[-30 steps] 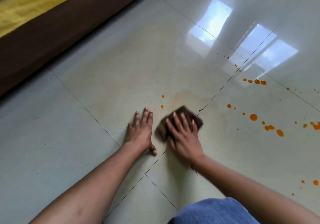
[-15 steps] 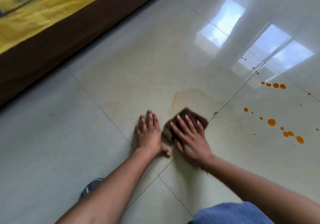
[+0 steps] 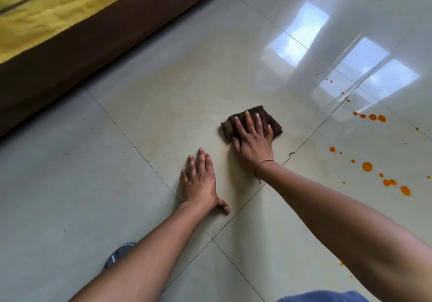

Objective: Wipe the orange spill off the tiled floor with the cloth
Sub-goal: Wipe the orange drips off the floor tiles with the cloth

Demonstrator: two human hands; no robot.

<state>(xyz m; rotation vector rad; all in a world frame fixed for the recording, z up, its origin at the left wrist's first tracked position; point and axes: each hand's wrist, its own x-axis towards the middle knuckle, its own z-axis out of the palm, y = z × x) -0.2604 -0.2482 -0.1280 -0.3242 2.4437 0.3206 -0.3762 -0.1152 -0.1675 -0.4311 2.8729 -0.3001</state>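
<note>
Glossy pale tiled floor [image 3: 70, 173] fills the view, with window light mirrored on it beyond the cloth [image 3: 226, 131]. Far to the cloth's left, one dark furniture base [image 3: 70, 68] runs under one yellow cover [image 3: 46, 21]. Below and left of the cloth, one shoe [image 3: 118, 253] shows beside your forearm. Your left hand [image 3: 201, 182] lies flat on the tile just left of the cloth and nearer you, fingers straight, holding nothing. The single brown cloth sits folded on the floor under your right hand [image 3: 253, 140], whose spread, straight fingers press it down rather than clutch it. Expect it to be light, soft and limp, likely to bunch or slide on the slick tile. A flat palm over its middle should serve better than a pinch at one edge. Right of the cloth, the orange drops [image 3: 367, 166] lie scattered and well apart from it. You have roughly twenty to clear, and the smallest specks are too fine to count.
</note>
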